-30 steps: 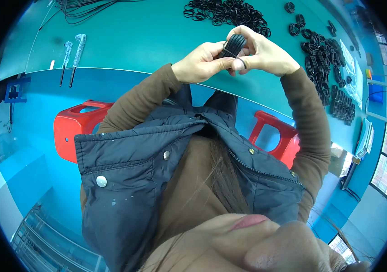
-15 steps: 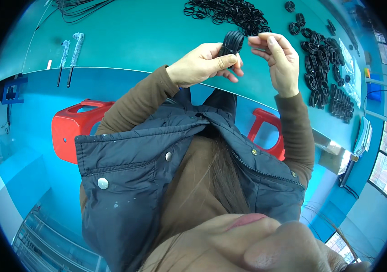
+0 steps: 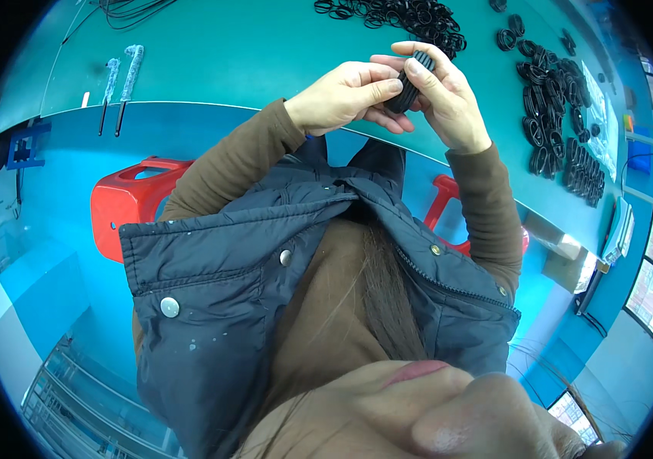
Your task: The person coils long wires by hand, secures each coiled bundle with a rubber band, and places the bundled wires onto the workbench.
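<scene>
A small bundle of black rings, packed side by side with a ribbed outer face, is held between my hands above the green table. My left hand grips it from the left, thumb across its near side. My right hand closes on its right side, with the thumb pressed on the ribbed face and the fingers curling behind. My fingers cover part of the bundle. Just beyond them lies a heap of loose black rings.
Several black ring bundles lie at the right, beside a clear plastic sheet. Two dark-tipped rods in clear wrap overhang the front edge at the left. Black cables lie far left. A red stool stands below the table.
My right hand has come left and closed on the bundle, which only my left hand held before. The bundle is now turned, showing its ribbed face.
</scene>
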`<state>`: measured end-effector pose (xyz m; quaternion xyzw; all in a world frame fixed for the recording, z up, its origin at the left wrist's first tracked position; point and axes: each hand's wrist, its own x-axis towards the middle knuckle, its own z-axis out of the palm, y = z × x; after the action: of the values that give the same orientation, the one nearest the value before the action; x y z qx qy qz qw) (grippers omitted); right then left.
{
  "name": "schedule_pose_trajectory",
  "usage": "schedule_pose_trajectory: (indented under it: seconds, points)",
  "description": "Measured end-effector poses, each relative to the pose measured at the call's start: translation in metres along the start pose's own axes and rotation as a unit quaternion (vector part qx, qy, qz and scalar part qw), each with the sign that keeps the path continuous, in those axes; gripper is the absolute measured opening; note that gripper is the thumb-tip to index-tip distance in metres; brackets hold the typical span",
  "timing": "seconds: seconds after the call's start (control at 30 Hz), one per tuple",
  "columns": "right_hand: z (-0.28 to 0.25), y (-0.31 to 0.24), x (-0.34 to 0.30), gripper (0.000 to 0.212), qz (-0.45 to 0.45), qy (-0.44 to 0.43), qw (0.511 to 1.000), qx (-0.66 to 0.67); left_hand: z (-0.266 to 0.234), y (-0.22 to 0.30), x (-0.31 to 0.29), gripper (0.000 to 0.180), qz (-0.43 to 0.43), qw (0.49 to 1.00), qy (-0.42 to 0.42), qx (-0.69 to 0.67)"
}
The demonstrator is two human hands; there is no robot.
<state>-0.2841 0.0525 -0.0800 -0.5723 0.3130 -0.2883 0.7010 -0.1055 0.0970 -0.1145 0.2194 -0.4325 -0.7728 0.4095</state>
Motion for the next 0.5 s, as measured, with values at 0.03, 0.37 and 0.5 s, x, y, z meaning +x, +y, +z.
schedule_pose_trajectory:
  seconds: [0.03, 0.37, 0.5]
  points:
    - [0.001, -0.001, -0.001, 0.04, 0.004, -0.002, 1.0, 0.02, -0.001, 0.0, 0.0, 0.04, -0.007, 1.0, -0.002, 0.005]
    - [0.006, 0.006, -0.003, 0.038, -0.018, 0.022, 0.999, -0.039, 0.007, -0.008, 0.0, 0.036, -0.064, 0.99, -0.036, -0.122]
    - [-0.001, 0.01, -0.003, 0.04, -0.1, 0.014, 0.995, 0.017, 0.002, -0.011, -0.001, 0.033, -0.039, 0.998, -0.052, 0.003]
